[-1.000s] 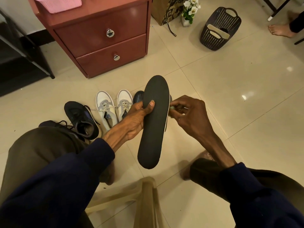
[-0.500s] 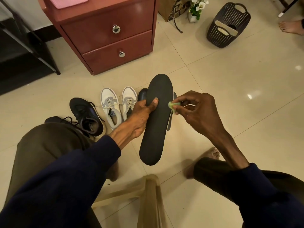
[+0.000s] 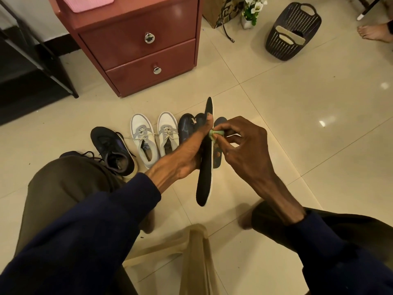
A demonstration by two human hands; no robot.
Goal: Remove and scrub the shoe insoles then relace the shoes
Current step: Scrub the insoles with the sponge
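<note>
1. Gripping a black insole (image 3: 204,173) near its middle, the left hand (image 3: 187,155) lays its thumb up the near face, with the fingers wrapped behind. The insole stands edge-on to the camera, toe end up, held in the air ahead of the person's knees.
2. Right hand (image 3: 244,150): thumb and forefinger pinch a small green cloth (image 3: 215,134) against the insole's right edge, just below the left thumb tip. The other fingers are loosely curled.
3. Dark slotted basket (image 3: 276,45), on the floor at upper right: two pale insoles (image 3: 286,32) lie inside.
4. Pink bin (image 3: 91,4), on top of the red two-drawer cabinet (image 3: 138,50): contents hidden.
5. Floor row beyond the hands, left to right: a dark sneaker (image 3: 112,150), a laced pair of white-and-grey sneakers (image 3: 146,141), and patterned dark insoles (image 3: 184,129) lying flat, partly hidden by the hands.
6. Room: tiled floor (image 3: 308,124) spreads wide to the right of the hands as far as the basket. The cabinet bounds the far left, and a beige plastic stool (image 3: 191,262) sits between the knees at the lower edge. A bare foot (image 3: 372,33) shows at the top right edge.
</note>
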